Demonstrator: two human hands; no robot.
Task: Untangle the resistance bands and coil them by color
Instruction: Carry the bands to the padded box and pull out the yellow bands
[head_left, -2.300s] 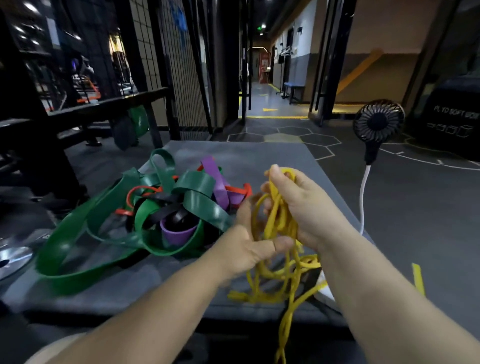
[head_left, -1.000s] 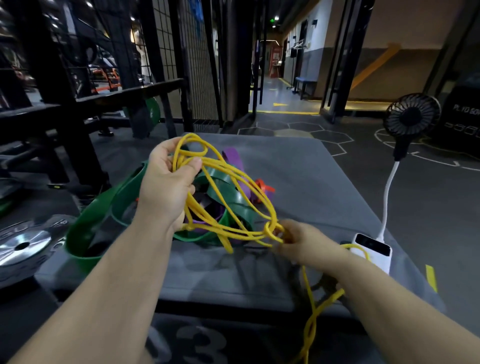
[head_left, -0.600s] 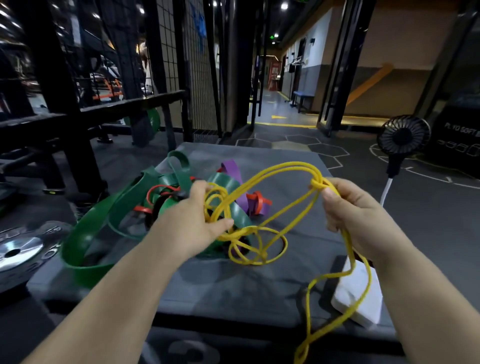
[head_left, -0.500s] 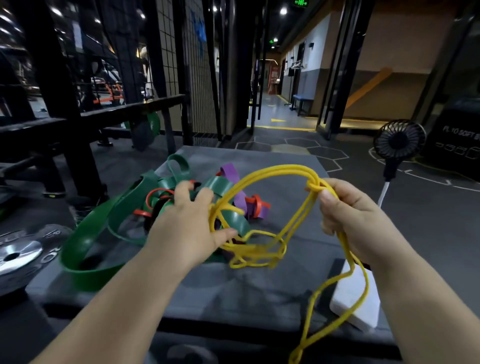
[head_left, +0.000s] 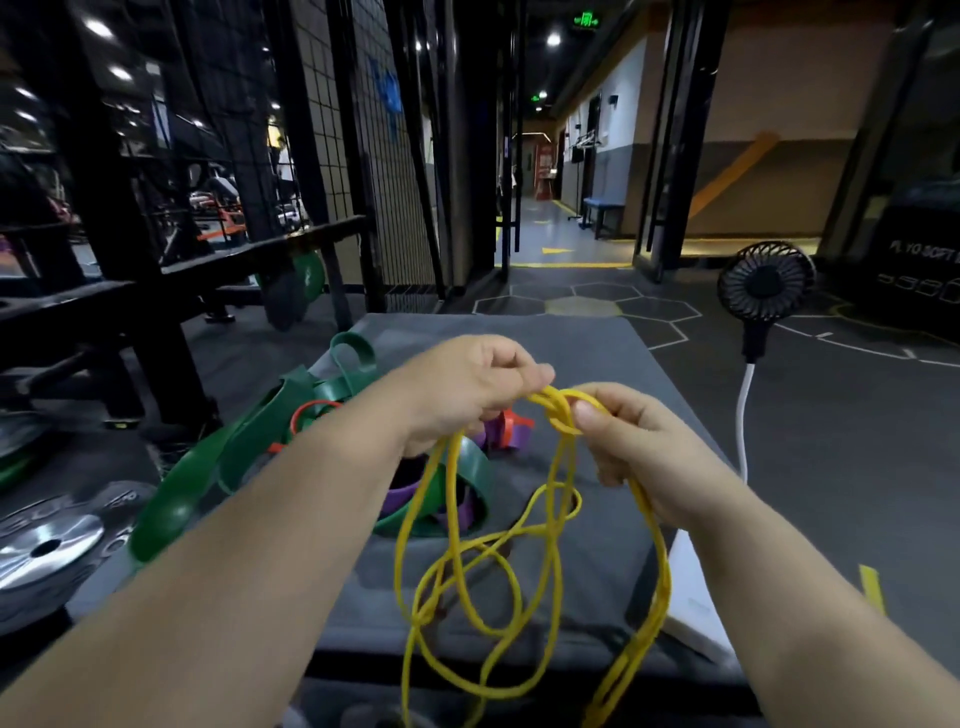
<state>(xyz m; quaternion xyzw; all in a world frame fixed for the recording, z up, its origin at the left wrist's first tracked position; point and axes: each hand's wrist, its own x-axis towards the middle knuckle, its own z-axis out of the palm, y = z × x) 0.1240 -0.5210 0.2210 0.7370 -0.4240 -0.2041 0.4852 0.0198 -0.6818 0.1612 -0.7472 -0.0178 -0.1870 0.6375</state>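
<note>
At eight o'clock of the view a silver weight plate (head_left: 47, 545) is seen, lying beside the grey padded box (head_left: 597, 353). On the box, at nine o'clock from the hands, a pile of wide green bands (head_left: 192, 483) is found, and a red band (head_left: 511, 420) and a purple band (head_left: 397, 499) are tangled into it. Over the middle of the box the left hand (head_left: 467, 384) is held, its fingers curled together and pinched on the top of the yellow bands (head_left: 561, 410). Just at its four o'clock the right hand (head_left: 639, 457) is held, thumb and fingers clamped on a knot of the same yellow bands. From both hands the yellow loops are let hang toward six o'clock, onto the box and over its near edge. At four o'clock a flat white base (head_left: 696, 597) is seen on the box corner, and at two o'clock a small black fan (head_left: 763, 283) is carried on a white neck.
</note>
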